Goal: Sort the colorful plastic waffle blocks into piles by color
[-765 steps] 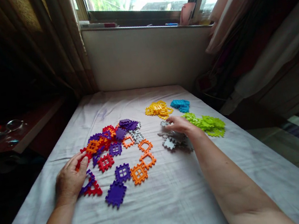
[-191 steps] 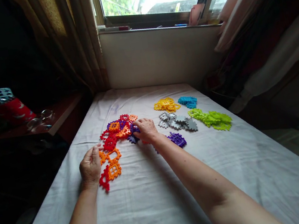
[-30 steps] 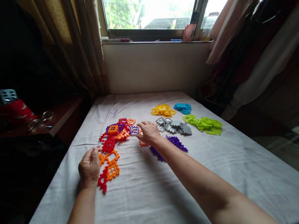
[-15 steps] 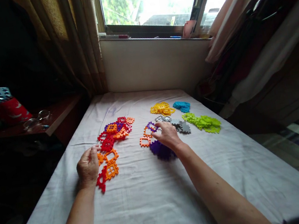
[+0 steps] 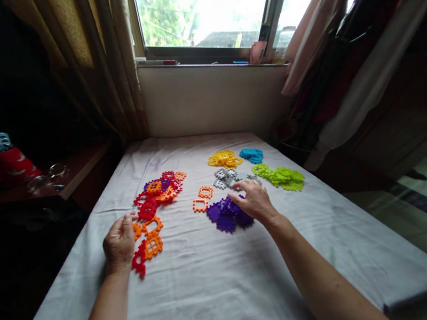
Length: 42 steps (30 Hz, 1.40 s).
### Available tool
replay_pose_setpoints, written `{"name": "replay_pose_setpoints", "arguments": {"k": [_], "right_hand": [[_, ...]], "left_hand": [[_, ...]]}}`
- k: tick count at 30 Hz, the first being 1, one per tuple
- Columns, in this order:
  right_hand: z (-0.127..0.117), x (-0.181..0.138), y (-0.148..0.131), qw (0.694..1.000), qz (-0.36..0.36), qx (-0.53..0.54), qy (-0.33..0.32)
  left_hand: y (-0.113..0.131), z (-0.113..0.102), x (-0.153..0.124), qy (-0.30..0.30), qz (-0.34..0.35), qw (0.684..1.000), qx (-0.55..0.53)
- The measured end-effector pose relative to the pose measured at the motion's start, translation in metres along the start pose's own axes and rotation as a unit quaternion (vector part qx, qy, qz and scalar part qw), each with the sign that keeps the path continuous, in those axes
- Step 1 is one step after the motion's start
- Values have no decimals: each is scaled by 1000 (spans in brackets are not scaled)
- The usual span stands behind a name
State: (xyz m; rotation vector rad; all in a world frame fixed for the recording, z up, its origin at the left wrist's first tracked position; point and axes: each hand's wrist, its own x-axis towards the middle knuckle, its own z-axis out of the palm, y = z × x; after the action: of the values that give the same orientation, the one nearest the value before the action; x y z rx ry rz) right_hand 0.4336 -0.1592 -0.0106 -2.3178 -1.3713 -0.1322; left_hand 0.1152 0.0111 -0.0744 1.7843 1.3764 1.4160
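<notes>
My right hand (image 5: pixel 256 200) hovers at the right edge of a pile of purple toothed building tiles (image 5: pixel 225 217), thumb and fingers apart, nothing held between them. Grey tiles (image 5: pixel 224 178) lie just beyond it, partly covered by its fingers. Two loose orange window-frame tiles (image 5: pixel 200 205) rest left of the purple pile. At the left, my left hand (image 5: pixel 119 243) rests on the cloth with its fingers curled together; whether something is inside cannot be seen. Orange tiles (image 5: pixel 153 244) and a red tile (image 5: pixel 139 260) lie beside it. Beyond them is a mixed heap of red, orange and purple tiles (image 5: pixel 148 210).
Yellow tiles (image 5: pixel 224 158), blue tiles (image 5: pixel 251 155) and lime green tiles (image 5: pixel 281 177) form piles toward the far right of the cloth-covered table (image 5: pixel 202 291). A side shelf (image 5: pixel 78 173) at left carries glasses (image 5: pixel 48 178) and a red container (image 5: pixel 9 166). Clothes hang at right.
My right hand has moved slightly right and let go of a purple frame tile, which is now on the purple pile. My left hand stays by the orange tiles. The view has shifted slightly.
</notes>
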Motion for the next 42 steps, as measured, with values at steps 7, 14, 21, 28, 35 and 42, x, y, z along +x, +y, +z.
{"name": "replay_pose_setpoints", "arguments": {"k": [7,14,21,28,35,42], "right_hand": [[15,49,-62,966,-60,-137,-211],[35,62,-108,939,-62,-181,-287],[46,57,-137,940,-153,-30,-305],[68,113,-158,972,-138,-71,-175],[100,125,-181,968,-105,-83,-210],[104,129,-170,984,-14,58,-166]], "left_hand": [[6,-1,1,-6,4,1000,-2],[8,2,-2,-7,9,1000,-13],[5,3,-3,-12,11,1000,-15],[9,2,-5,-14,-2,1000,-10],[11,2,-5,-14,1,1000,-11],[12,1,-5,-20,5,1000,-7]]}}
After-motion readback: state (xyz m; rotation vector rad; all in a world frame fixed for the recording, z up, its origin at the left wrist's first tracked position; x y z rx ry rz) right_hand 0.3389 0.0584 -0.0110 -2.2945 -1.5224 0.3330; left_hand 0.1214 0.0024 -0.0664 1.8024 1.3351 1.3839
